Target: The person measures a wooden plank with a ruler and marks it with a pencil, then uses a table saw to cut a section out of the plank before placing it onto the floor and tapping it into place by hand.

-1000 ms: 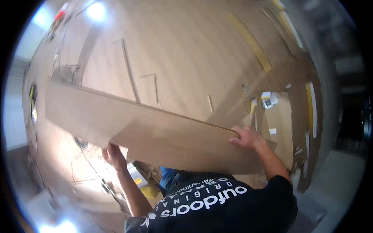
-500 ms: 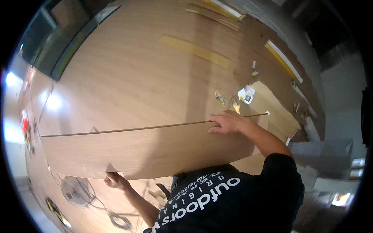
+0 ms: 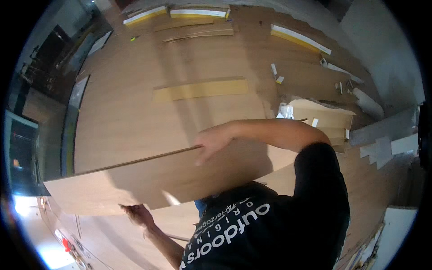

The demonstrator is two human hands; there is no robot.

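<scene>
A long, light-brown wooden plank (image 3: 90,191) spans the space in front of my body, its thin dark edge turned up. Over that upper edge my right hand (image 3: 215,140) is hooked near the middle, thumb on the near face and fingers on the far side. Under the lower edge, toward the left end, my left hand (image 3: 139,216) grips from below, its fingers partly hidden by the plank. The plank's right end is partly covered by my right arm.
On the wood-toned floor ahead lies a yellowish strip (image 3: 202,88). White-and-yellow long boxes (image 3: 300,39) lie farther off. Opened cardboard (image 3: 326,114) is at the right. A glass panel (image 3: 49,135) stands at the left, with a red item (image 3: 66,244) at lower left.
My right hand has moved leftward along the plank's upper edge. The plank tilts more, its left end lower. My view has turned, so the fan and cable have left the picture.
</scene>
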